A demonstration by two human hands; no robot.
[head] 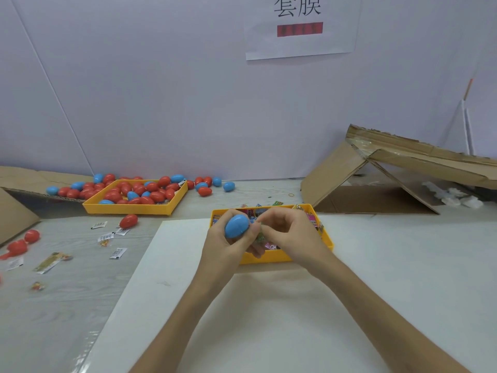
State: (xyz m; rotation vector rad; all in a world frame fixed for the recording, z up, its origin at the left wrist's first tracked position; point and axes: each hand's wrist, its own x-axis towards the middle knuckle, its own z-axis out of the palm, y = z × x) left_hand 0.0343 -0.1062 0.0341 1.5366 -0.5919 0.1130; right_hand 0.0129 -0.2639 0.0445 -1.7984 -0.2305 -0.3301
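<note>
The blue egg point(236, 225) is a smooth, glossy plastic capsule, plain in colour and lying tilted. It sits in the grip of the left hand point(228, 244), whose fingers curl round its lower side, and is held just above the near yellow tray point(269, 258). Just beside it the right hand point(289, 234) has its grip closed in a pinch on a small packet point(259, 236) with a greenish print, touching the egg's end; whether the egg is split open cannot be told.

The tray holds bright printed packets and rests at the far edge of a white sheet point(269, 319) on the pale wood-grain bench point(67, 297). To the left a second yellow tray point(129, 210) is heaped with red and blue eggs point(139, 189), and more are spilled around it. Loose packets point(107, 236) lie scattered nearer. A cardboard box point(376, 184) lies open on its side at the right. Behind is a pale wall point(161, 103) with a paper sign point(301, 41).
</note>
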